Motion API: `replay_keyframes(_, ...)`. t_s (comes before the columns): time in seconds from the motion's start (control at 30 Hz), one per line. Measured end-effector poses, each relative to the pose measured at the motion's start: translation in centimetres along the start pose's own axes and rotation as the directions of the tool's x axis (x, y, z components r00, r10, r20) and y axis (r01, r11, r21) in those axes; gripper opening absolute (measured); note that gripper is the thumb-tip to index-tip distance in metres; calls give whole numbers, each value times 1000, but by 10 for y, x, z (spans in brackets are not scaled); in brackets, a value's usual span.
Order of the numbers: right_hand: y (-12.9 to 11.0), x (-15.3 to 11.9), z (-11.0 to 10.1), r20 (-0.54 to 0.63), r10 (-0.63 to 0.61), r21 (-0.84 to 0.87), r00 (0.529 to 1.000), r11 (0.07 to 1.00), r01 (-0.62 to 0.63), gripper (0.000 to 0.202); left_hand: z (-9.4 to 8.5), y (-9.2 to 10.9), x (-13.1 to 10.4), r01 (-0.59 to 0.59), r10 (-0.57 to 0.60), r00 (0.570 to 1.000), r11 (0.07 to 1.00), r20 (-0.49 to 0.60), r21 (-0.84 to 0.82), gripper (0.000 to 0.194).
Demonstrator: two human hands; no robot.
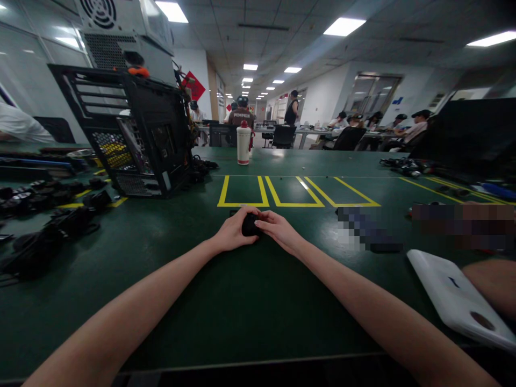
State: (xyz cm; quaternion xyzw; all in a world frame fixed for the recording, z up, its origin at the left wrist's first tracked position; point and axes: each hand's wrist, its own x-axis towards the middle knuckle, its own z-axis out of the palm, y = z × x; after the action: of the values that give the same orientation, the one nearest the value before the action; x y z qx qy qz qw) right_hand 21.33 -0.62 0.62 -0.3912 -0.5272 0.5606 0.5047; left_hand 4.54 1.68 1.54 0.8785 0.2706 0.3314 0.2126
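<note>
A small dark, rounded object (250, 226) sits between my two hands over the green table (258, 301); its kind is not clear. My left hand (230, 232) curls round its left side, thumb and fingers closed on it. From the right, my right hand (279, 228) presses its fingertips against the same object, fingers drawn together. Part of the object is covered by the fingers. Just beyond both hands, yellow tape outlines (296, 205) are marked on the tabletop.
An open black computer case (141, 134) stands at the left, beside piles of black cables (52, 231). A white bottle (243, 144) with a red top stands farther back. On the right are a blurred-out item (368, 228), a white device (451, 290) and another person's arm (494, 282).
</note>
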Motion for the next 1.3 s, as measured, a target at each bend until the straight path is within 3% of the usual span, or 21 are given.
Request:
replay_keyframes(0.17, 2, -1, -2, 41, -48, -16, 998, 999, 49, 29, 1, -3, 0, -15, 15, 1000, 1000, -3, 10, 52)
replay_keyframes(0.43, -1, 0, 6, -61, 6, 9, 998, 1000, -5, 24, 4, -6, 1, -3, 3, 999, 1000, -47, 2, 54)
replay_keyframes(0.8, 2, 2, -2, 27, -2, 11, 1000, 1000, 1, 31, 5, -10, 1, -23, 23, 998, 1000, -58, -3, 55)
replay_keyframes(1.07, 1, 3, 4, -71, 58, 23, 996, 998, -56, 26, 6, -8, 1, -4, 6, 998, 1000, -66, 23, 54)
replay_keyframes(1.3, 3, 3, -5, 28, 37, -40, 999, 999, -36, 35, 6, -8, 1, -1, 3, 998, 1000, -69, 28, 54)
